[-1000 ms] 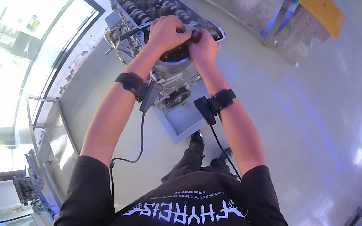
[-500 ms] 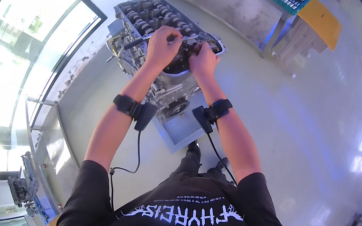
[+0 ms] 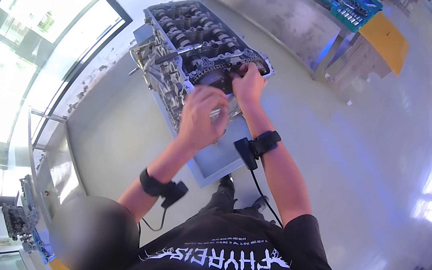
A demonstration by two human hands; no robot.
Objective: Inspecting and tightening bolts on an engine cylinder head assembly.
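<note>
An engine point(image 3: 194, 22) with exposed camshafts stands before me, its chain end nearest. At that end, my right hand point(image 3: 248, 88) reaches into the opening beside the timing chain point(image 3: 213, 71). Its fingers are pinched, and they hide whatever is between them. My left hand point(image 3: 203, 116) is nearer to me, in front of the engine's end face and apart from the opening. Its fingers are curled and smeared by motion, so I cannot make out whether it holds anything. A ratchet with a dark handle point(image 3: 166, 59) lies across the engine's left edge.
Under the engine is a grey tray-like base point(image 3: 210, 170). A metal bench point(image 3: 275, 12) behind it carries a teal tool case point(image 3: 353, 12) with sockets. A yellow board point(image 3: 384, 40) is at the far right. More engine parts point(image 3: 18, 221) stand at lower left.
My left hand has drawn back from the engine's top toward me, uncovering the chain and the ratchet. My right hand stays at the opening. The view has shifted slightly.
</note>
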